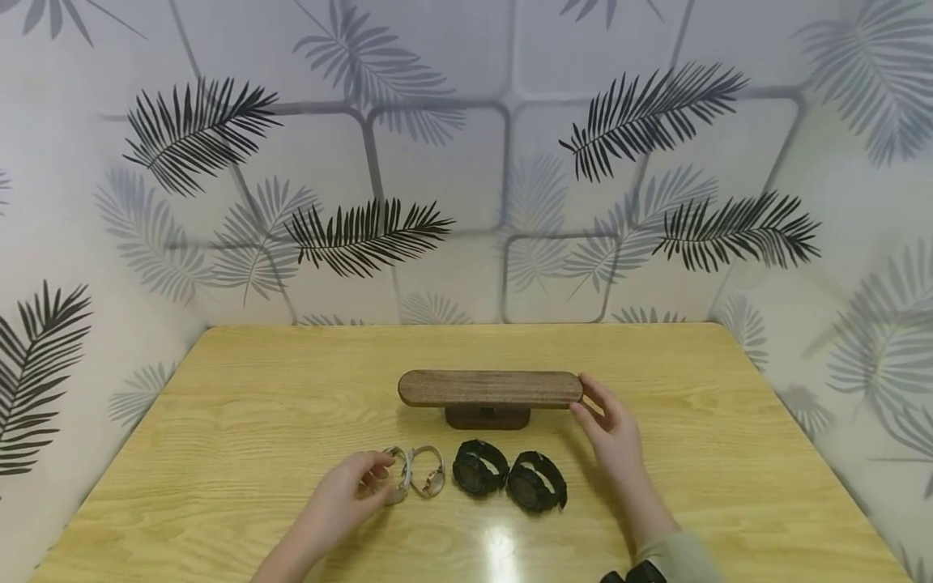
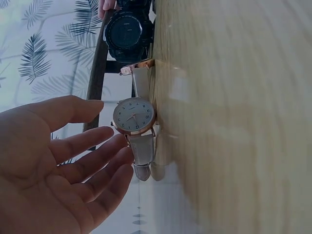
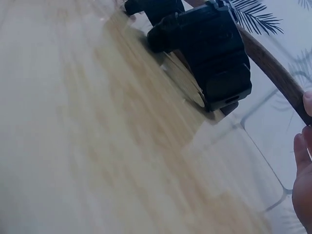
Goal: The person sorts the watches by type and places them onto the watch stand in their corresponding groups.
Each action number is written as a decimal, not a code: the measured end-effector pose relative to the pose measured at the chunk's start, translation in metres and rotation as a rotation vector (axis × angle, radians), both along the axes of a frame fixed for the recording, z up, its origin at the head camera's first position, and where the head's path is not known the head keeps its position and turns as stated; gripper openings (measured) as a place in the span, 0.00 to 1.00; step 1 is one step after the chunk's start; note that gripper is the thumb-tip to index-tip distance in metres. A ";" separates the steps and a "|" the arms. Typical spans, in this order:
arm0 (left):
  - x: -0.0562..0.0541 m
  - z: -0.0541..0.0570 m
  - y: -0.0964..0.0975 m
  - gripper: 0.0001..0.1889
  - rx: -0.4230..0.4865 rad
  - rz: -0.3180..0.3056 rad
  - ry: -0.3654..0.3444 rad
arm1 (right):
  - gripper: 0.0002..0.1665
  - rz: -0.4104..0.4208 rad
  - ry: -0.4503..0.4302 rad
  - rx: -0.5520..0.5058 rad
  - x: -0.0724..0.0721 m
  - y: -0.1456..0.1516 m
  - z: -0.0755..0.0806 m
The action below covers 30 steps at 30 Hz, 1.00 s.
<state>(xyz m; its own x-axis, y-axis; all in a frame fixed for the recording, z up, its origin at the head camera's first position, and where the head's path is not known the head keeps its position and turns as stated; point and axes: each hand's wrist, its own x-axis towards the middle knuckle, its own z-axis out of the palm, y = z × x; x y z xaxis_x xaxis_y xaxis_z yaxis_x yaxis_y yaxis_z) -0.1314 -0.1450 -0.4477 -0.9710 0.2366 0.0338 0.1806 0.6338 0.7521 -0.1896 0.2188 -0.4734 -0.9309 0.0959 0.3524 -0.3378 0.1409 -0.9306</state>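
My left hand (image 1: 344, 495) is beside a watch with a pale strap (image 2: 135, 116), its fingertips right at the strap. In the left wrist view the thumb and fingers are spread apart, near the white dial with its rose-gold rim. A second pale-strapped watch (image 1: 435, 483) stands just right of it. My right hand (image 1: 618, 441) pinches the right end of a dark wooden watch stand (image 1: 488, 389) between thumb and fingers. The stand's long bar lies across a short base (image 1: 487, 419). In the right wrist view, only part of that hand shows at the right edge.
Two black digital watches, one at the left (image 1: 477, 470) and one at the right (image 1: 535, 482), stand in front of the wooden stand. All rest on a light wood-grain table (image 1: 255, 405). Behind the table is a wall (image 1: 452, 178) with a leaf pattern.
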 end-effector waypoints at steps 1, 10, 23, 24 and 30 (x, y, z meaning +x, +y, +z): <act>0.001 -0.001 0.000 0.18 0.002 -0.005 0.001 | 0.27 -0.007 -0.001 -0.005 0.003 -0.002 0.002; 0.004 -0.006 0.002 0.13 -0.060 -0.103 0.068 | 0.24 -0.048 -0.002 0.014 0.016 -0.010 0.012; -0.006 -0.003 0.004 0.05 -0.041 0.005 0.068 | 0.26 -0.036 0.062 0.047 0.014 -0.013 0.010; -0.008 -0.002 0.004 0.05 -0.020 0.032 0.068 | 0.26 -0.033 0.064 0.047 0.013 -0.013 0.010; -0.021 0.007 0.005 0.06 0.154 0.165 0.050 | 0.26 -0.038 0.063 0.064 0.011 -0.011 0.011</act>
